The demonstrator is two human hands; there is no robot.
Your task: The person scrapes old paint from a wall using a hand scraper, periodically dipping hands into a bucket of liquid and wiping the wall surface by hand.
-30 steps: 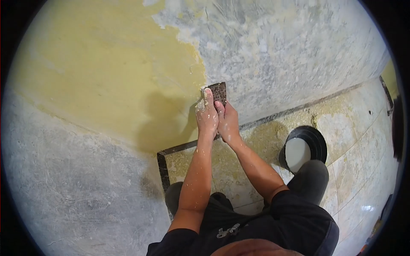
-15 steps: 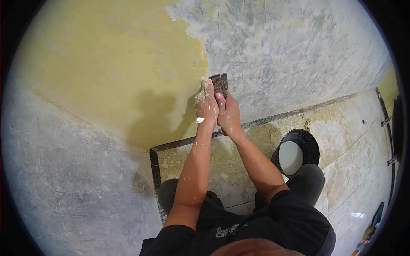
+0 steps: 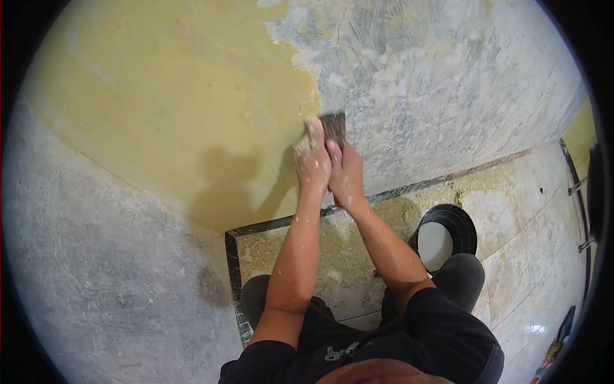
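Note:
My left hand (image 3: 313, 165) and my right hand (image 3: 348, 177) are pressed together, closed around a scraper (image 3: 334, 130). Its dark, speckled, rectangular blade sticks up past my fingers and lies against the wall, beside the ragged edge of the yellow paint (image 3: 192, 89). Right of that edge the wall surface is bare, mottled grey-white (image 3: 422, 96). The scraper's handle is hidden in my hands. Pale yellowish flakes cling to my left fingers, and white specks dot both hands and forearms. Blade and fingertips are slightly blurred.
A black bucket (image 3: 472, 224) holding whitish liquid stands on the floor by my right knee. Paint crumbs litter the floor tiles (image 3: 339, 288) along the dark skirting (image 3: 268, 225). A side wall (image 3: 115, 269) rises at left. Tools (image 3: 556, 342) lie at the lower right.
The view has shifted a little. Both hands still grip the scraper at the paint edge, the blade now blurred by motion. A white flake on my left wrist is gone.

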